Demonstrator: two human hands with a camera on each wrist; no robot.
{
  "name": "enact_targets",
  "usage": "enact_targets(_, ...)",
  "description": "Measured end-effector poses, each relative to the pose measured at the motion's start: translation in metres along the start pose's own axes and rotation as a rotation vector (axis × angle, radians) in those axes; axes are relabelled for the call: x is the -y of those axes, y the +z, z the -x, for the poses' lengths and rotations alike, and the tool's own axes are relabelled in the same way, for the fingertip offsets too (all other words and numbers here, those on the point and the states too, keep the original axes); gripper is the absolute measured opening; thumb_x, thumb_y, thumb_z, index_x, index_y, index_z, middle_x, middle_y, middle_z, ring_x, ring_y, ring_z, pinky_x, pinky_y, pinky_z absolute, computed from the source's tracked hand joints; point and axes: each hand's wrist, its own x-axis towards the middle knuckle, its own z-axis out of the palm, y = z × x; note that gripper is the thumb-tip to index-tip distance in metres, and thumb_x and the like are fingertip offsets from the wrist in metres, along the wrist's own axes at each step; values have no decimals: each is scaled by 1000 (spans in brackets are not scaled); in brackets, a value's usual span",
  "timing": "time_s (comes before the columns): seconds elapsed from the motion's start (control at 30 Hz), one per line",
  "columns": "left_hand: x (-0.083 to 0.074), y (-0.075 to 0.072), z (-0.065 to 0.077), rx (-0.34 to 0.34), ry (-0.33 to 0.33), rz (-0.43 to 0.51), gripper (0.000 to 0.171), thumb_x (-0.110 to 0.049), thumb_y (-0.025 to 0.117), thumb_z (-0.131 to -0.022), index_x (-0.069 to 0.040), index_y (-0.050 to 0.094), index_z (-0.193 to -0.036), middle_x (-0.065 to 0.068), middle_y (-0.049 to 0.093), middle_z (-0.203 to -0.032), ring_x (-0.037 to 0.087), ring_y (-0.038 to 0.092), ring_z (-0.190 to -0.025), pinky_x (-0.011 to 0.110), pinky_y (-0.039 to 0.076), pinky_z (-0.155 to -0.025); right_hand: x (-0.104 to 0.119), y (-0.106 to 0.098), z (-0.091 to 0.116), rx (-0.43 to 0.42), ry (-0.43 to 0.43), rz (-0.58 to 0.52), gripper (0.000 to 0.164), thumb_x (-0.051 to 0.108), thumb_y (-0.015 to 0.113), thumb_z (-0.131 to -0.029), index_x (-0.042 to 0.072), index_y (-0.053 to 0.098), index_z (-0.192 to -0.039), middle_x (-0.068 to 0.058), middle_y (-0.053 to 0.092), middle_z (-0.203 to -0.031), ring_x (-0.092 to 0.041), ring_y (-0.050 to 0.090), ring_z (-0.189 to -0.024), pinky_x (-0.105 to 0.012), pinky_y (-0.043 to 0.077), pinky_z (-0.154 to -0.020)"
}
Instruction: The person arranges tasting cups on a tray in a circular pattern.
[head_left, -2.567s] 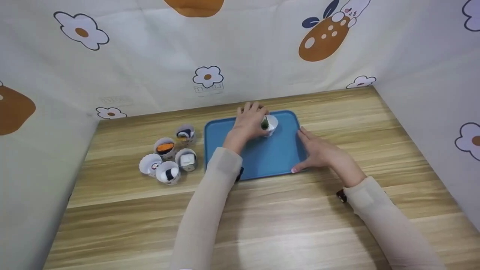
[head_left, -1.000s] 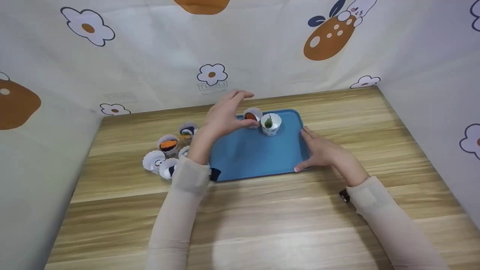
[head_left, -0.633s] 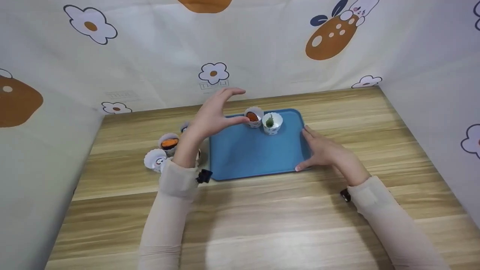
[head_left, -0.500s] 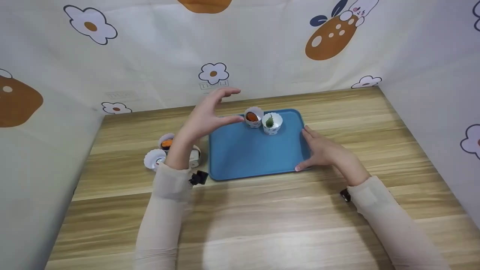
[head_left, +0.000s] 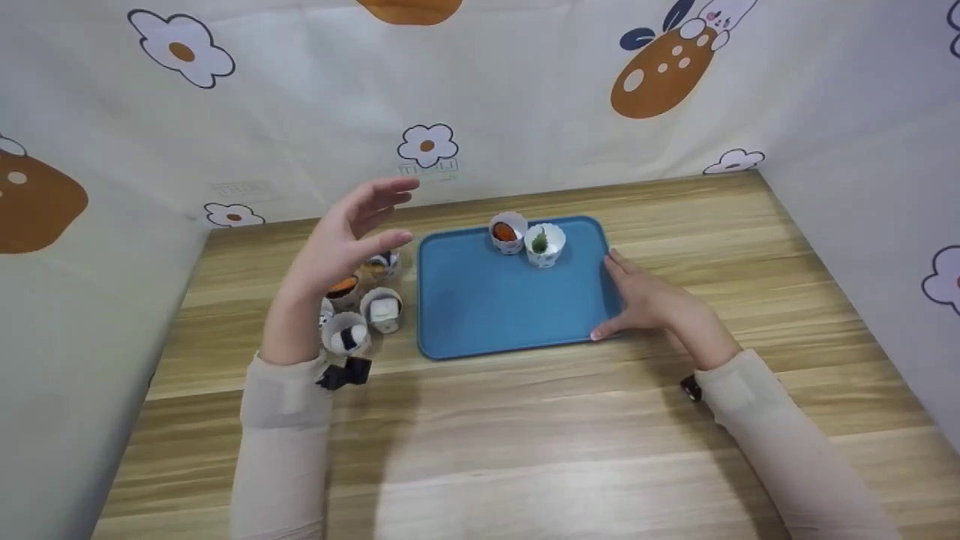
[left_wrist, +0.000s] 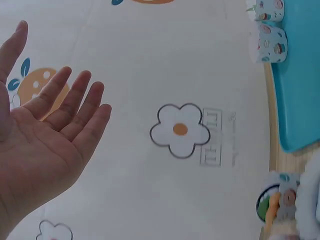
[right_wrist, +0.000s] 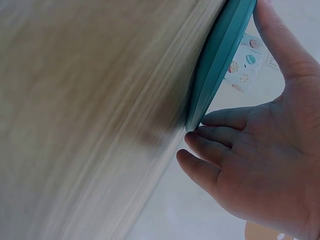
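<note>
My left hand (head_left: 330, 251) holds nothing, its fingers spread and thumb apart, above the left group of cups. In the left wrist view its bare palm (left_wrist: 45, 140) shows. On the blue tray (head_left: 502, 307), at the back, stand two scalloped paper cups: one cup (head_left: 511, 248) with a red-orange sushi-like piece, one cup (head_left: 545, 261) with a green leaf shape. My right hand (head_left: 651, 300) rests at the tray's right end, thumb by the near corner, fingers along the edge. In the right wrist view these fingers (right_wrist: 210, 150) lie fairly straight against the tray's rim (right_wrist: 220, 60).
Left of the tray stand several more paper cups, partly hidden by my left hand. They include one cup (head_left: 386, 327) with a white block and one cup (head_left: 351, 351) with a white, black-banded piece. A patterned cloth (head_left: 525, 90) hangs behind the wooden table (head_left: 525, 442).
My left hand let go of the cups at the tray's back, opened and moved left over the other cups. The right hand stays at the tray's edge.
</note>
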Motion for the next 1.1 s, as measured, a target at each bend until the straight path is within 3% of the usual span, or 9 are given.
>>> enact_targets(0.3, 25, -25, 38, -91, -95, -19, 53, 0, 64, -94, -1, 47, -144, 12, 50, -150, 23, 44, -141, 32, 30, -122, 1, -1, -1, 2, 4, 12, 139, 62, 84, -66, -4, 3, -157, -24, -5, -166, -46, 6, -152, -57, 15, -123)
enact_targets(0.53, 46, -39, 67, -146, -148, -7, 52, -1, 63, -95, 0, 46, -144, -5, 55, -142, 15, 45, -139, 15, 34, -114, 0, -1, -1, -2, -9, 32, 137, 62, 83, -67, -5, 5, -157, -24, -3, -166, -48, 8, -152, -58, 16, -122)
enact_targets(0.63, 53, -44, 79, -161, -167, -40, 52, -3, 64, -95, 1, 46, -144, -6, 55, -141, 9, 45, -136, 12, 33, -113, 0, -1, -1, -2, -8, 32, 137, 62, 84, -67, -5, 4, -157, -24, -3, -166, -47, 8, -152, -58, 16, -123)
enact_targets(0.77, 61, -51, 93, -170, -208, -113, 55, -7, 66, -94, 0, 45, -144, 12, 49, -149, 4, 44, -135, 9, 31, -113, 0, -1, -1, -1, -4, 33, 138, 62, 84, -67, -4, 3, -157, -24, -4, -166, -47, 7, -152, -58, 15, -122)
enact_targets(0.87, 67, -56, 104, -159, -234, -144, 58, -8, 67, -94, 1, 43, -146, 20, 42, -153, 11, 41, -139, 8, 30, -112, 1, -1, -1, -2, -5, 28, 138, 62, 84, -67, -4, 4, -157, -23, -3, -166, -47, 7, -152, -58, 15, -122)
enact_targets(1.0, 77, -63, 115, -134, -260, -145, 62, -7, 68, -93, 2, 40, -147, 20, 38, -157, 30, 32, -147, 7, 29, -112, 1, 0, 0, -10, -7, 25, 139, 63, 84, -65, -4, 5, -157, -23, -3, -166, -47, 9, -152, -58, 16, -122)
enact_targets(1.1, 86, -69, 122, -122, -279, -136, 66, -7, 69, -92, 1, 37, -149, 20, 34, -159, 36, 25, -150, 6, 28, -112, 1, -1, 0, -13, -6, 28, 139, 64, 83, -65, -4, 5, -157, -23, -2, -166, -48, 10, -151, -58, 17, -122)
